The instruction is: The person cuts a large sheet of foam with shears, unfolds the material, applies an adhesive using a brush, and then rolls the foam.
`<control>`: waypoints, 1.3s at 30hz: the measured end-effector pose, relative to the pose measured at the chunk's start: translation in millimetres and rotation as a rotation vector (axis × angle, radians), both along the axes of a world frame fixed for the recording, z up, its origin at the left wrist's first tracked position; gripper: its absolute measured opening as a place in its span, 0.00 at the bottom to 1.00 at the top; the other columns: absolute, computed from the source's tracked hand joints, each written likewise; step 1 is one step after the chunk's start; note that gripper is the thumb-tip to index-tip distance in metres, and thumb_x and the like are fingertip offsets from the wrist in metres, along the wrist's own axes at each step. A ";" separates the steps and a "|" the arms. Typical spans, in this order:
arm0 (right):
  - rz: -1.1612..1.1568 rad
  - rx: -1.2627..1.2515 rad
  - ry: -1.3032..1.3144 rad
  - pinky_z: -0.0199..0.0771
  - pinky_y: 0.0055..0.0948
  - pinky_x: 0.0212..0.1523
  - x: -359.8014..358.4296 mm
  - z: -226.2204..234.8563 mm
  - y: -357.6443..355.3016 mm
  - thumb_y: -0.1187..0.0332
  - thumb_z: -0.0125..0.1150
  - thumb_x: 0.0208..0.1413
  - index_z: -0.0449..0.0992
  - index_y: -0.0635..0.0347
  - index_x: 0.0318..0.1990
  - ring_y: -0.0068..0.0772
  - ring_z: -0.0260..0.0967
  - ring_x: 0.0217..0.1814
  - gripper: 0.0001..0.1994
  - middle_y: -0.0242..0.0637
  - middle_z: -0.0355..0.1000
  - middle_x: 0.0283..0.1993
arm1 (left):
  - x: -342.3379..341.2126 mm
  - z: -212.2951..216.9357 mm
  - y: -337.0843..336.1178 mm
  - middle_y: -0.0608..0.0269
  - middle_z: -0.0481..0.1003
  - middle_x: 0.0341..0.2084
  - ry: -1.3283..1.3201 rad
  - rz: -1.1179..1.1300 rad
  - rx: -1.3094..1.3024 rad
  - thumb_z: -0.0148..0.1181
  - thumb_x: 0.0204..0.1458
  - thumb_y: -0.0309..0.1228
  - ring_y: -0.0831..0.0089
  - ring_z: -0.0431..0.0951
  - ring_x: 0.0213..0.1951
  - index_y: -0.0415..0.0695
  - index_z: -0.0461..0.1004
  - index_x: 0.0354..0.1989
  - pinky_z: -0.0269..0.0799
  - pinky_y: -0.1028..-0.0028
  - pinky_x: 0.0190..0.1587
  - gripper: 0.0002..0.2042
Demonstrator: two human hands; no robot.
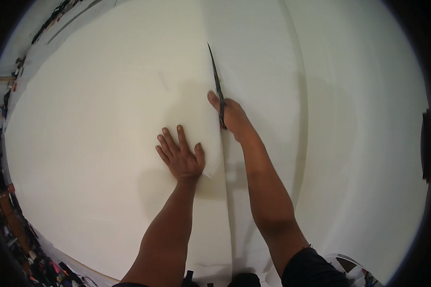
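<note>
A large sheet of thick cream-white foam (105, 119) fills the view. A cut line runs up its middle from the near edge to my right hand. My left hand (179, 155) lies flat with fingers spread on the foam just left of the cut. My right hand (232, 117) grips long dark scissors (216, 79), whose blades point away from me along the cut line. The scissor handles are hidden inside my fist.
The foam piece to the right of the cut (349, 143) has a long fold or seam running top to bottom. Cluttered dark items (14, 229) line the floor at the far left. A shoe (349, 268) shows at the lower right.
</note>
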State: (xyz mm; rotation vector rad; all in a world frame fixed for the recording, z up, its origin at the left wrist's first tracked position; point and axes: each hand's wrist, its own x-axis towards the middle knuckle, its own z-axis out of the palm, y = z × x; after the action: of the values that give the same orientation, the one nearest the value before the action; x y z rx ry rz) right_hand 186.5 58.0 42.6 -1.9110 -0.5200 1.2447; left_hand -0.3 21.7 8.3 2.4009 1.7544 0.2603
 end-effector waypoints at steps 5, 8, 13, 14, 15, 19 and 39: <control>-0.021 0.074 -0.053 0.64 0.34 0.26 16.0 -7.1 32.3 0.29 0.53 0.49 0.68 0.62 0.19 0.32 0.65 0.23 0.37 0.36 0.64 0.17 | 3.9 1.2 -0.2 0.42 0.42 0.69 0.017 -0.005 -0.030 0.44 0.54 0.47 0.43 0.38 0.70 0.46 0.51 0.69 0.30 0.44 0.68 0.34; 0.010 0.079 -0.039 0.62 0.33 0.23 17.3 -5.9 32.2 0.29 0.53 0.49 0.66 0.58 0.18 0.29 0.62 0.21 0.36 0.33 0.61 0.16 | -0.3 1.1 2.3 0.43 0.41 0.70 0.034 0.005 -0.055 0.42 0.55 0.50 0.44 0.36 0.71 0.49 0.52 0.69 0.28 0.45 0.68 0.34; -0.008 0.067 0.045 0.64 0.33 0.28 36.2 6.4 73.6 0.32 0.58 0.48 0.68 0.61 0.21 0.30 0.62 0.24 0.35 0.35 0.64 0.20 | 1.7 5.1 2.6 0.41 0.41 0.69 0.033 -0.003 -0.049 0.42 0.55 0.49 0.42 0.37 0.70 0.47 0.51 0.69 0.30 0.44 0.68 0.34; -0.026 0.032 0.053 0.66 0.33 0.33 49.2 6.7 88.0 0.31 0.59 0.46 0.71 0.65 0.26 0.32 0.64 0.29 0.36 0.37 0.66 0.24 | 5.4 4.9 3.0 0.41 0.41 0.69 0.028 -0.013 -0.059 0.41 0.55 0.49 0.42 0.37 0.70 0.47 0.51 0.69 0.30 0.44 0.68 0.34; -0.035 -0.002 0.066 0.68 0.34 0.39 54.1 7.2 98.3 0.31 0.60 0.45 0.74 0.69 0.31 0.34 0.66 0.33 0.39 0.40 0.68 0.28 | 5.2 4.3 3.3 0.41 0.41 0.69 0.036 -0.011 -0.067 0.41 0.55 0.49 0.42 0.37 0.70 0.46 0.51 0.69 0.30 0.44 0.68 0.34; 0.054 0.021 0.012 0.63 0.38 0.46 55.7 3.6 107.9 0.28 0.55 0.46 0.71 0.70 0.36 0.41 0.64 0.41 0.42 0.46 0.68 0.35 | 2.6 4.2 3.9 0.41 0.41 0.69 0.053 0.000 -0.091 0.41 0.55 0.49 0.42 0.36 0.70 0.45 0.51 0.69 0.28 0.44 0.68 0.34; -0.055 0.045 0.060 0.66 0.35 0.31 95.1 -0.6 227.1 0.30 0.56 0.47 0.73 0.66 0.22 0.33 0.62 0.26 0.37 0.37 0.64 0.21 | -9.3 -22.4 -1.0 0.36 0.42 0.68 0.024 -0.014 -0.056 0.40 0.54 0.48 0.38 0.37 0.69 0.38 0.54 0.66 0.29 0.41 0.67 0.34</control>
State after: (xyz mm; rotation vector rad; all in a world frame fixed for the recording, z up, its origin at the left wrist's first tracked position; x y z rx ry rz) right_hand 281.6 285.1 42.1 -1.8324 -0.4571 1.2409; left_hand -9.6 20.7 -14.1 2.3863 1.7309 0.1787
